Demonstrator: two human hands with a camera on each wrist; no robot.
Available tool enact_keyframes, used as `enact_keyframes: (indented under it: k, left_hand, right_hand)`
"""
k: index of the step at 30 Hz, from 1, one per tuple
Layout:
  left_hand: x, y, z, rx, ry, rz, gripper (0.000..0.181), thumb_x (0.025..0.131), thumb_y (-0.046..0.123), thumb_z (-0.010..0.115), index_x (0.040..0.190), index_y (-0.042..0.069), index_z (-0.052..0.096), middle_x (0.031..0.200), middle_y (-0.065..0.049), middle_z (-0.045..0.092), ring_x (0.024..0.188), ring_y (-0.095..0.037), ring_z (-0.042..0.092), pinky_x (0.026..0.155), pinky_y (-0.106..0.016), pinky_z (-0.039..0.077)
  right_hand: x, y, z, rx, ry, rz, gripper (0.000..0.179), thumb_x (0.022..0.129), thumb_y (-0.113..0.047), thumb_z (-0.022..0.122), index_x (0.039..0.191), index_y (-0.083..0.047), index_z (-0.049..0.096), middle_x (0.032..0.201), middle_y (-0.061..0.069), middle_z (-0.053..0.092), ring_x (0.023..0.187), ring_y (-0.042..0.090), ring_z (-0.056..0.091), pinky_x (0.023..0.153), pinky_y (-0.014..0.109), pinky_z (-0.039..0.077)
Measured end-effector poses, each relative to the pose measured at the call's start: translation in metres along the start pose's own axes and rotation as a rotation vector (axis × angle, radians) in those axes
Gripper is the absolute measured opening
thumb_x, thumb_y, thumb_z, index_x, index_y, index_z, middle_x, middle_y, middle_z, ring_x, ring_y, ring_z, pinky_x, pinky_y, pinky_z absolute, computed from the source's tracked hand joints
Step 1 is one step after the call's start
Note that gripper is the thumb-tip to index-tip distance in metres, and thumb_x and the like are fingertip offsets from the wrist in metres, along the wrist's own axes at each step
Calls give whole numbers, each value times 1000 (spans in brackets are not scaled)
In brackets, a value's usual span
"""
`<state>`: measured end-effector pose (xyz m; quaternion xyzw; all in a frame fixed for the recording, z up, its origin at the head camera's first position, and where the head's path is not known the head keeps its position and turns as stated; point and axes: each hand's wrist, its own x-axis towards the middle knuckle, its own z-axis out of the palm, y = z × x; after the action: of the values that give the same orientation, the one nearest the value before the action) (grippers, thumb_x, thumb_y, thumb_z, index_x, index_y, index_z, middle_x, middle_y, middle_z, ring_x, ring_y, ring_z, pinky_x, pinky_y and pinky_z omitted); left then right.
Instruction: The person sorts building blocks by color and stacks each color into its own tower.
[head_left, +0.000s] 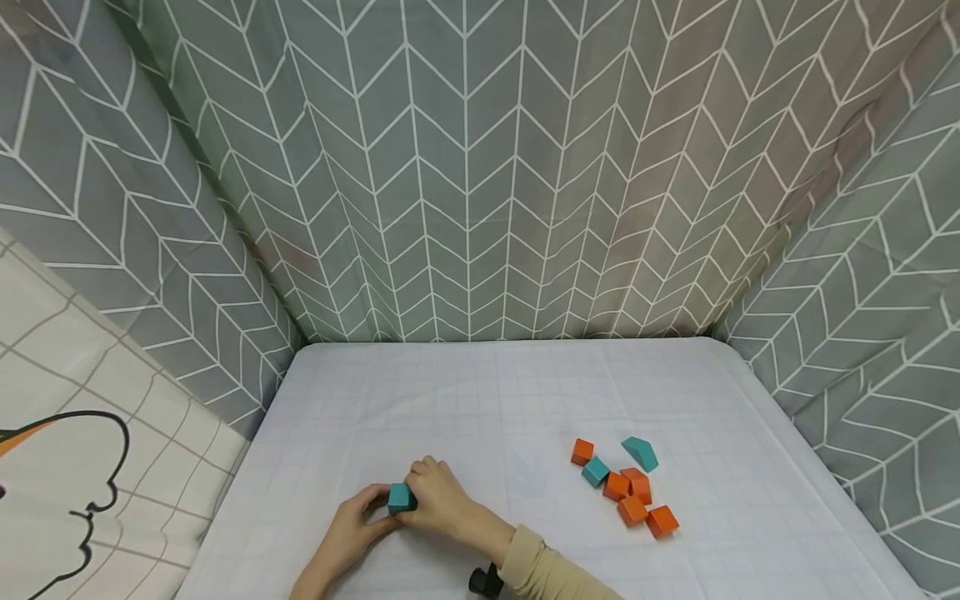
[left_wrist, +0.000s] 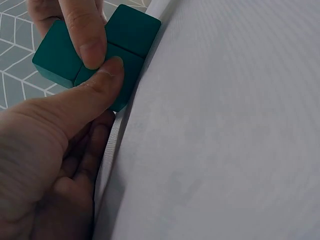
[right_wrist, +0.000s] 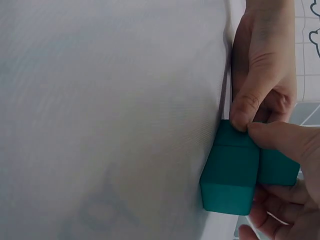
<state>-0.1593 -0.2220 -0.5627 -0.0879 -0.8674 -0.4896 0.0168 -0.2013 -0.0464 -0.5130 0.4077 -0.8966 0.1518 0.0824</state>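
Two teal blocks (right_wrist: pixel 229 165) stand side by side on the white tablecloth, and a third teal block (left_wrist: pixel 56 54) sits on top of them. My left hand (head_left: pixel 356 529) holds the nearer lower block, its thumb (left_wrist: pixel 100 85) pressed on the side face. From the other side, my right hand (head_left: pixel 442 502) grips the top block (right_wrist: pixel 277 166), with the thumb across its face and fingers curled behind it. Both thumbs come close together where the blocks meet. In the head view only one teal face (head_left: pixel 401 498) shows; the hands hide the rest.
Toward the right of the table (head_left: pixel 450 400) lie several orange blocks (head_left: pixel 632 511), a teal block (head_left: pixel 596 472) and a teal trapezoid-shaped block (head_left: pixel 640 452). Patterned grey curtains (head_left: pixel 480 183) hang behind and at both sides. A black device (head_left: pixel 486 582) sits at my right wrist.
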Motion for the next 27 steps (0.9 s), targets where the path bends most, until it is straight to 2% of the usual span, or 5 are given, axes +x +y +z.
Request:
enact_keyframes:
  k: [4,12,27]
  left_hand:
    - [0,0,0,-7,-1,-6,41,67,36,72,104,25,58,104,13,60,99,-8,55,91,-29,43]
    - [0,2,0,-5,16,-11,39,66,33,74,101,26,59,102,15,60,97,-7,55,91,-31,43]
    - [-1,4,-1,-18,7,12,39,67,33,73,102,24,58,102,15,59,97,-7,55,90,-30,44]
  right_hand:
    - [1,3,0,28,-24,2,33,69,-43,73,82,-13,65,80,-8,57,72,4,44,65,18,41]
    - [2,2,-3,47,-89,16,34,69,-42,73,85,-13,65,83,-8,56,73,4,44,64,16,39]
    - [1,1,-5,25,-107,3,38,70,-43,71,89,-10,64,81,-7,54,70,4,42,62,14,35]
